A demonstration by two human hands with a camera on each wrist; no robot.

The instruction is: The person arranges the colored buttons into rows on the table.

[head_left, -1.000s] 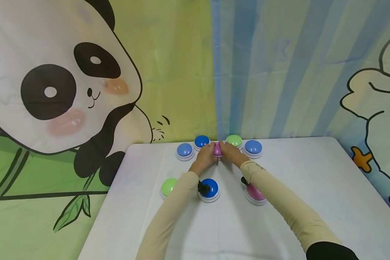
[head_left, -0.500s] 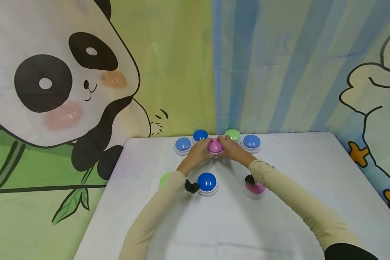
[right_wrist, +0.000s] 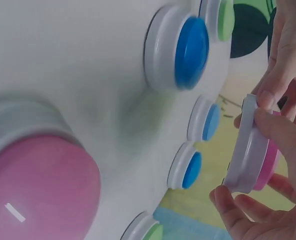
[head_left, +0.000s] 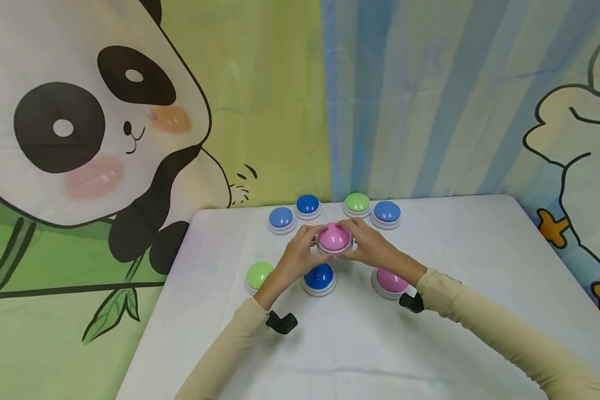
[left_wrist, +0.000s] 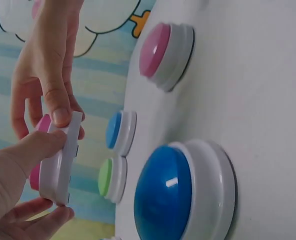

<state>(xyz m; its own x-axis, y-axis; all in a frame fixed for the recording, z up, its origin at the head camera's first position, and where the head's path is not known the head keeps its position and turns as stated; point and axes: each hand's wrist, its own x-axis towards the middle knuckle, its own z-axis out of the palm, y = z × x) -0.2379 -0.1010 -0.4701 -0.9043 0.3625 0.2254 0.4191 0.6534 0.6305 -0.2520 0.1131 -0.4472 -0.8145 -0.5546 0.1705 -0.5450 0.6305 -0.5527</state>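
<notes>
Between both hands, a pink push button [head_left: 334,238] with a white round base is held up off the table, its dome facing up. My left hand [head_left: 298,253] grips its left side, thumb on the white base and fingers curled round the rim. From the right, my right hand [head_left: 370,243] grips the same button, thumb and fingers at its edge. The left wrist view shows the white base [left_wrist: 58,165] side-on, apart from the tabletop. Just below it in the head view stands a dark blue button [head_left: 319,276], and a second pink button [head_left: 392,280] lies to the right.
Along the back edge of the white table [head_left: 460,250] stand a light blue button [head_left: 281,218], a dark blue button [head_left: 308,204], a green button [head_left: 357,203] and another blue button [head_left: 387,211]. A green button [head_left: 259,274] sits front left. A printed cloth [head_left: 270,100] hangs behind.
Both hands have lifted the pink button from the back row and brought it nearer, tilting its dome into fuller view. The forearms have drawn back and spread apart.
</notes>
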